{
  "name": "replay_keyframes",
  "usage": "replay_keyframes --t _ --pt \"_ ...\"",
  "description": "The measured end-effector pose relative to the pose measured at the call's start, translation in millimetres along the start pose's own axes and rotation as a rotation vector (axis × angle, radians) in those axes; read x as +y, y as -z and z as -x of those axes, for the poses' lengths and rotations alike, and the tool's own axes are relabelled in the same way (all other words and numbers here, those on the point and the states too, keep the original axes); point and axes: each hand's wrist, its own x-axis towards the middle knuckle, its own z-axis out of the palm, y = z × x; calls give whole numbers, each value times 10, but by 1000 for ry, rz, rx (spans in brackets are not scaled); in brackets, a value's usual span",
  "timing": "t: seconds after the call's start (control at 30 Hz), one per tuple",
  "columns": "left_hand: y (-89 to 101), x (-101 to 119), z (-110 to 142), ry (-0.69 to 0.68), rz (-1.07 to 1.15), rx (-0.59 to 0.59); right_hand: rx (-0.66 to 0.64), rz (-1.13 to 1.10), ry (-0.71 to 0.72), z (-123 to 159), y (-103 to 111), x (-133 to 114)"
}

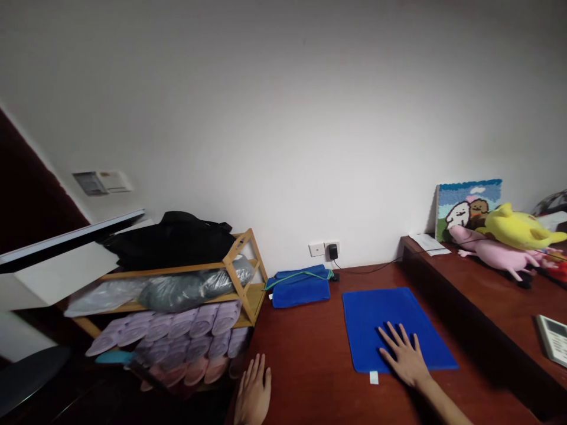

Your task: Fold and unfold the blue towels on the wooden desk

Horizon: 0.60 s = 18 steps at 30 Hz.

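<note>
A blue cloth (374, 321) with a white tag lies spread flat on the reddish-brown table (305, 354). My right hand (406, 357) rests on its lower right part, palm down, fingers spread. Near the table's left edge is my left hand (253, 392), fingers stretched out and holding nothing; the thumb stands a little apart. Toward the wall, a folded blue cloth (301, 292) lies with a green cord (295, 274) across it.
Left of the table stands a wooden rack (241, 283) with a black bag (172, 239) and several slippers (195, 321). A black plug (333, 252) sits in the wall socket. On the raised right surface are plush toys (491, 254), a picture (460, 203) and a calculator-like device (556, 336).
</note>
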Motion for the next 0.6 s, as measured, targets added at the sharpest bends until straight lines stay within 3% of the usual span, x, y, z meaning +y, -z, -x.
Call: replay_keyframes --t 0.2,0.6 --pt "-3 5 6 -7 36 46 19 -1 46 133 -163 -52" --pt "-220 -206 -19 -21 33 33 -73 20 3 -818 98 230"
